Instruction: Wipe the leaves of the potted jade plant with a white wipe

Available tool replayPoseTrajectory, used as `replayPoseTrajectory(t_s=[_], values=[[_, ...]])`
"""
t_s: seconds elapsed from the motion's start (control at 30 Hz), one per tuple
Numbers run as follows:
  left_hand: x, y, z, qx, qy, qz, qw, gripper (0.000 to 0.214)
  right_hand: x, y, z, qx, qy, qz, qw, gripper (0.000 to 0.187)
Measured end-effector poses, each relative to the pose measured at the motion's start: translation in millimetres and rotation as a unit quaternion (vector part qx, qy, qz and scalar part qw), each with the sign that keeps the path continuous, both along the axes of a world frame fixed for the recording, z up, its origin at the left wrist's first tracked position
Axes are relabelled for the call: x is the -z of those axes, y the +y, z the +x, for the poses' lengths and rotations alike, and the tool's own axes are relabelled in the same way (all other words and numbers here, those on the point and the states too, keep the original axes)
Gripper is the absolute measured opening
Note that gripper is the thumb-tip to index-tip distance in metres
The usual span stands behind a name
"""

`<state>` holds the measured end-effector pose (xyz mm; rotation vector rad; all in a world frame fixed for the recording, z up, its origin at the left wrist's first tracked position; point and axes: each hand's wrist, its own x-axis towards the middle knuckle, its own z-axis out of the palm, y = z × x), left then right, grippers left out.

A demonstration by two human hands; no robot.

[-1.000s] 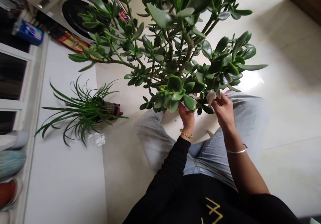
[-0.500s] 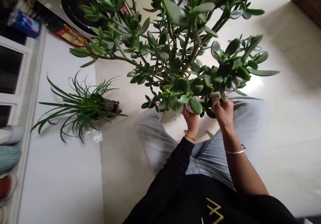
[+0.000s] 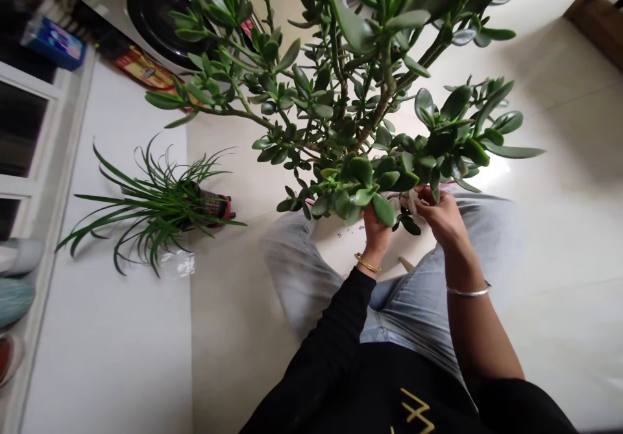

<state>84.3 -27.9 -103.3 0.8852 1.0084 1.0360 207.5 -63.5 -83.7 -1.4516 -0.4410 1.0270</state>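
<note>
Pinches a pale wad (image 3: 413, 203) in the right hand (image 3: 439, 217), under low leaves of the jade plant (image 3: 361, 170), with foliage in the way over the fingertips of the left hand (image 3: 378, 230), so cannot tell the grip there. Holds both forearms outstretched above the jeans (image 3: 307, 273), with hands near each other. Has floor (image 3: 559, 239) running out right of the right hand and, well left of the left hand, a grassy potted plant (image 3: 168, 202), then farther ahead a washing machine (image 3: 163, 22) behind branches.

The leafy plant (image 3: 343, 126) is cropped on top. Beneath it, the left hand (image 3: 378, 231) has its fingertips hidden (grip unclear).
</note>
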Motion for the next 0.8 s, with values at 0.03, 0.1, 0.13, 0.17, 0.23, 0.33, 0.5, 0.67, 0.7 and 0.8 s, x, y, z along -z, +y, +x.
replayPoseTrajectory(t_s=[0.03, 0.1, 0.13, 0.17, 0.23, 0.33, 0.5, 0.67, 0.7, 0.8], values=[[-0.1, 0, 0, 0.013, -0.002, 0.019, 1.000, 0.031, 1.9, 1, -1, 0.008, -0.002, -0.002, 1.000, 0.037], [-0.1, 1, 0, 0.024, 0.003, 0.037, 0.999, 0.028, 6.5, 3, -4, 0.032, -0.012, 0.002, 0.999, 0.035], [-0.1, 2, 0, 0.025, 0.005, 0.039, 0.999, 0.027, 8.8, 4, -7, 0.046, -0.022, 0.005, 0.999, 0.033], [-0.2, 2, 0, 0.025, 0.007, 0.042, 0.999, 0.025, 11.0, 5, -9, 0.060, -0.036, 0.008, 0.998, 0.031], [-1.6, 2, -2, 0.022, 0.011, 0.049, 0.998, 0.023, 14.1, 6, -12, 0.081, -0.069, 0.014, 0.994, 0.027], [-5.4, 2, -4, 0.023, 0.032, 0.037, 0.999, 0.016, 14.4, 5, -15, 0.082, -0.092, 0.024, 0.992, 0.023], [-7.5, 1, -3, 0.019, 0.015, -0.013, 1.000, 0.024, 6.1, 2, -11, 0.021, -0.008, 0.039, 0.999, 0.034], [-9.1, 0, -1, 0.041, -0.017, -0.001, 0.999, 0.026, 2.3, 2, -12, 0.034, -0.043, 0.023, 0.998, 0.031], [-9.8, 0, -1, 0.038, -0.008, -0.002, 0.999, 0.025, 3.4, 2, -13, 0.037, -0.058, 0.019, 0.997, 0.030], [-9.1, -3, -4, 0.023, 0.012, 0.004, 1.000, 0.021, 9.6, 0, -17, 0.083, -0.075, 0.016, 0.994, 0.032]])
